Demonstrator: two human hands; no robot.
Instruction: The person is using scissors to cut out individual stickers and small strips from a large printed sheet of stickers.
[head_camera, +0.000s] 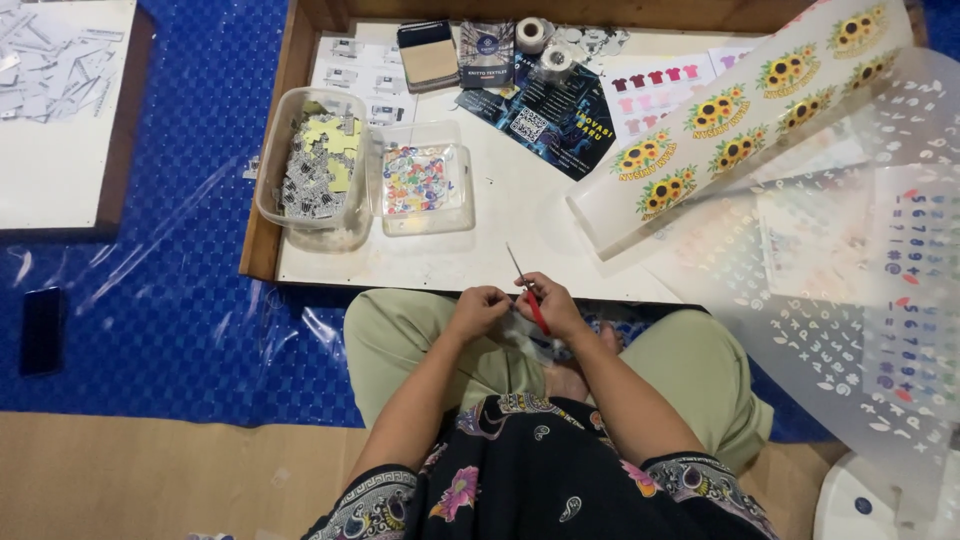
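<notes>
1. Sitting cross-legged at the near edge of the low white board (500, 250), we work with both hands close together just above our lap; our right hand (553, 305) is closed on a red-handled pointed tool (528, 294), thumb and fingers pinching its handle, with the thin tip slanting up and away over the board's edge.
2. Our left hand (478, 308) has its fingertips pressed together on a small piece; it is too small to make out, so we cannot tell what it is; it sits just beside the tool's handle, between the two hands.
3. Judging what is done: the taller clear tub (312, 160) holds a heap of grey and pale yellow cut-outs, and the shallower clear tub (420, 182) just beside it holds many small multicoloured ones; both look well filled, which suggests a good share is already sorted.
4. Judging what is left: the sunflower sheet (730, 125) lies curled at the right with its prints seemingly in place; the large clear sheet of numbers and symbols (880, 300) spreads over our right knee, many figures showing on it; we judge plenty remains.
</notes>
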